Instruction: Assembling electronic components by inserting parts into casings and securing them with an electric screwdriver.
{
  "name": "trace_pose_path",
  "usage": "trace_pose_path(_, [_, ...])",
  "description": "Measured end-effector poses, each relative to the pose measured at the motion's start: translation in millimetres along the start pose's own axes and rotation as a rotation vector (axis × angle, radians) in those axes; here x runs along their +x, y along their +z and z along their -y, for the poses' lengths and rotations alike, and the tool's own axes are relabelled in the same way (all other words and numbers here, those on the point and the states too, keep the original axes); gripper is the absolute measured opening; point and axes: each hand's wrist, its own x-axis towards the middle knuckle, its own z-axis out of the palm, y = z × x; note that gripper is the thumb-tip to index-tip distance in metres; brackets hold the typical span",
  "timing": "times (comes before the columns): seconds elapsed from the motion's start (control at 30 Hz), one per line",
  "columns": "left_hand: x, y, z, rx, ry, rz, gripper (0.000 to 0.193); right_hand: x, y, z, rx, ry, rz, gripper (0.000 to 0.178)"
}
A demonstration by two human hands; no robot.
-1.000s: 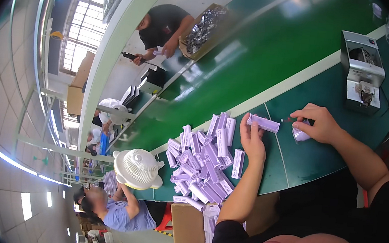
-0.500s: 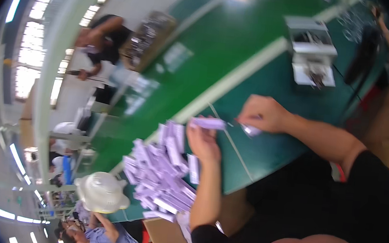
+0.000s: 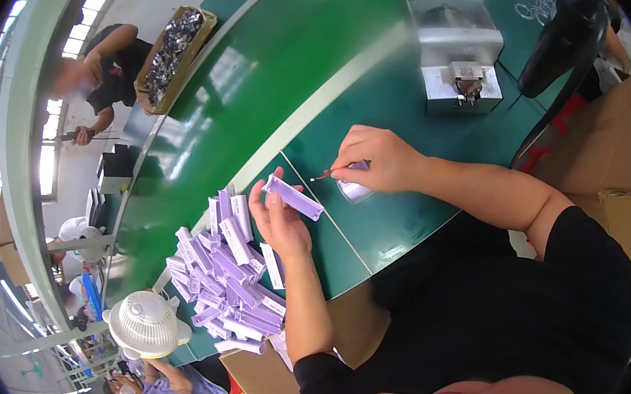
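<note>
At mid-frame, I am remotely holding a purple case [image 3: 294, 197] in a loosely curled left hand [image 3: 281, 228] and pinching a purple piece [image 3: 354, 192] and red wire [image 3: 324, 175] in the right hand [image 3: 381, 161]; upper left, a brown box [image 3: 148, 102] is holding metal parts [image 3: 174, 51].

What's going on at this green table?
A person is working bare-handed at the green table. The left hand holds a lilac casing; the right hand seems to pinch a thin red wire, with a pale lilac piece beside it. The two pieces are apart. Similar casings lie heaped beside the left forearm.
</note>
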Motion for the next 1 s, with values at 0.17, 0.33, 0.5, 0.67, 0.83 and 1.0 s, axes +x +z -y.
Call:
trace_pose_path(0.17, [1.8,-2.7,-6.5,-0.024,-0.183,0.201,0.050,6.1,8.7,-1.3,-0.026,-0.029,0.011,0.009])
trace_pose_path(0.33, [0.1,-4.6,-16.7,0.090,-0.104,0.343,0.040,6.8,7.6,-3.2,-0.033,-0.043,0.019,0.009])
trace_pose_path(0.5, [0.5,-17.0,-12.6,0.204,-0.033,0.364,0.031,4.1,3.5,-1.8,-0.065,-0.101,0.033,0.010])
trace_pose_path(0.67, [-0.3,-22.9,-15.4,0.242,-0.037,0.357,0.028,5.4,2.3,1.2,-0.052,-0.123,0.025,0.010])
trace_pose_path(0.83, [-1.4,-25.9,-9.9,0.258,-0.031,0.360,0.028,2.4,2.7,1.4,-0.054,-0.112,0.016,0.011])
trace_pose_path(1.0, [9.5,-45.2,26.1,0.326,0.066,0.262,0.029,7.0,10.5,-8.6,-0.120,-0.122,0.032,0.008])
